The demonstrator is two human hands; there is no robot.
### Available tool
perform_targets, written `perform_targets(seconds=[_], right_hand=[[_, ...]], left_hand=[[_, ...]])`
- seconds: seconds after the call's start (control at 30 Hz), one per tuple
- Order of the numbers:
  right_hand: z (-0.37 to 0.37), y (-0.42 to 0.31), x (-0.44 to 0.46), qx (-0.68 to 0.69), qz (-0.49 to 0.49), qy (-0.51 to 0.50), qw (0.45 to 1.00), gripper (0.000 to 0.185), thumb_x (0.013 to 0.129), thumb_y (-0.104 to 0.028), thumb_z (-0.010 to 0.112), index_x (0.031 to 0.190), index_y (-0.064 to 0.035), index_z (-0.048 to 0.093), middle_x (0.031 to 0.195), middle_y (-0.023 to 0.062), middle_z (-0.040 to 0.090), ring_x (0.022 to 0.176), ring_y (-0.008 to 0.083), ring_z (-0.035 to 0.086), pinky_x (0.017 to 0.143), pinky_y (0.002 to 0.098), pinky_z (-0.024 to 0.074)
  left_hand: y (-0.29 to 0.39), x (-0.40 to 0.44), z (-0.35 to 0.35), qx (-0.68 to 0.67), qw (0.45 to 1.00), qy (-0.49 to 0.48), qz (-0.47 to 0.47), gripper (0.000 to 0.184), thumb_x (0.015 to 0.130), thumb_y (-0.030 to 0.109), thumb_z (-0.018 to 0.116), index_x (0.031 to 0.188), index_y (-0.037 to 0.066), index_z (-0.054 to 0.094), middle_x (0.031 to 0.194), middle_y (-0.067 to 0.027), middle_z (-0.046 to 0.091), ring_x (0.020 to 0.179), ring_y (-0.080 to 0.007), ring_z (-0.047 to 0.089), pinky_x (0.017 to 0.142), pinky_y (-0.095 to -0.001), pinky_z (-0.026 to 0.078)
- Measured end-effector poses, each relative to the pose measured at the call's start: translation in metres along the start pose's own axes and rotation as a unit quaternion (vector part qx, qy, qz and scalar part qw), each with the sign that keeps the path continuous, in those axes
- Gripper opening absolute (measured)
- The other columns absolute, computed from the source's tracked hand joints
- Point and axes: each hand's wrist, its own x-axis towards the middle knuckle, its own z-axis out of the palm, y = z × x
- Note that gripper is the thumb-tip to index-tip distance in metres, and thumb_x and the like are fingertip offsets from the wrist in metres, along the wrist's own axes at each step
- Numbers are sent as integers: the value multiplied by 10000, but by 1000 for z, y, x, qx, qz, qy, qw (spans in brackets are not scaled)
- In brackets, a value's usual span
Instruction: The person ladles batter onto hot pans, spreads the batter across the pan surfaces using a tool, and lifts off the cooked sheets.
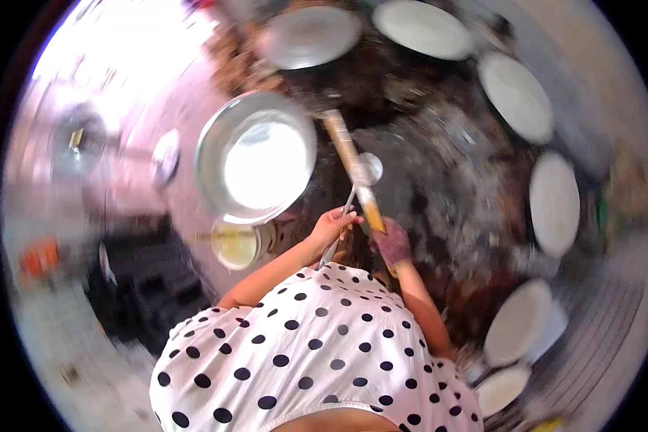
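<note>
My left hand [331,228] is closed around the thin metal handle of a ladle [371,168], whose round bowl points away from me. My right hand [392,243], in a purplish knitted glove, grips a long flat wooden stick [344,144] that reaches forward and crosses in front of the ladle. Left of the stick stands a large metal basin [207,162], its inside bright white. A small container [236,247] with pale yellowish contents sits beside the basin, near my left forearm.
Several white round discs, lids or plates, lie in an arc from a far one [309,37] round to a near right one [518,322]. Dark, littered ground [439,187] lies between. An orange object [40,257] is blurred at far left.
</note>
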Motion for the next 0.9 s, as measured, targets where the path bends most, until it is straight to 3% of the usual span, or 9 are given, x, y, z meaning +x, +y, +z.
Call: perform_targets(seconds=[0.03, 0.27, 0.33, 0.4, 0.5, 0.6, 0.77, 0.87, 0.9], right_hand=[[11, 6, 9, 127, 110, -66, 983, 298, 866, -145, 587, 1153, -65, 573, 699, 78, 596, 575, 117, 582, 476, 273, 471], [54, 14, 102, -61, 153, -206, 965, 319, 887, -172, 514, 1199, -125, 558, 713, 51, 600, 517, 148, 561, 471, 295, 466], [101, 44, 162, -158, 72, -224, 959, 380, 883, -150, 492, 1261, -172, 530, 719, 58, 600, 517, 154, 560, 464, 305, 463], [144, 52, 221, -232, -19, -275, 933, 451, 876, -128, 476, 1322, -200, 485, 725, 70, 601, 520, 163, 565, 451, 322, 459], [192, -13, 263, -232, 36, -373, 897, 518, 882, -141, 460, 1393, -199, 400, 808, 136, 630, 587, 226, 619, 507, 392, 502], [239, -48, 291, -120, 248, -351, 895, 498, 893, -199, 464, 1388, -237, 417, 705, 114, 588, 485, 221, 558, 413, 398, 462], [303, -53, 313, -88, 246, -398, 879, 516, 903, -190, 438, 1409, -277, 377, 602, 48, 453, 429, 151, 432, 370, 325, 366], [243, -8, 312, -366, -203, -388, 821, 517, 943, -308, 420, 1424, -124, 368, 1140, 175, 627, 993, 315, 633, 830, 367, 511], [219, -34, 304, -373, -45, -444, 814, 512, 943, -299, 422, 1408, -87, 385, 1366, 188, 477, 1284, 315, 434, 1049, 362, 362]], left_hand=[[-8, -13, -27, -50, 998, 30, 22, 359, 960, 246, 531, 1257, 45, 538, 859, -19, 677, 479, -31, 438, 443, -174, 366], [-87, -13, -177, -175, 932, 317, 31, 299, 1000, 247, 436, 1182, 51, 570, 633, 21, 528, 436, -55, 406, 408, -199, 334], [-83, 22, -234, -184, 922, 337, 45, 208, 973, 230, 461, 868, 81, 562, 624, -10, 559, 431, -85, 458, 405, -235, 374], [-72, 52, -287, -109, 910, 400, 13, 195, 938, 192, 485, 820, 64, 572, 608, -22, 564, 427, -104, 479, 406, -254, 389], [-62, 93, -349, -3, 882, 470, 28, 171, 874, 129, 477, 788, 18, 573, 615, -80, 588, 462, -170, 556, 453, -327, 452], [-17, 107, -389, 114, 860, 495, -35, 185, 841, 108, 454, 830, -7, 598, 666, -142, 622, 537, -248, 622, 548, -395, 496], [-35, 144, -429, 297, 827, 460, -127, 246, 840, 117, 483, 991, 10, 645, 793, -194, 667, 620, -316, 657, 634, -438, 514], [-47, 101, -410, 326, 866, 352, -142, 275, 849, 123, 482, 1045, 22, 646, 842, -189, 673, 685, -328, 664, 664, -451, 513], [-48, 86, -402, 322, 867, 355, -140, 275, 849, 123, 482, 1045, 22, 646, 842, -189, 673, 685, -328, 664, 664, -451, 513]])
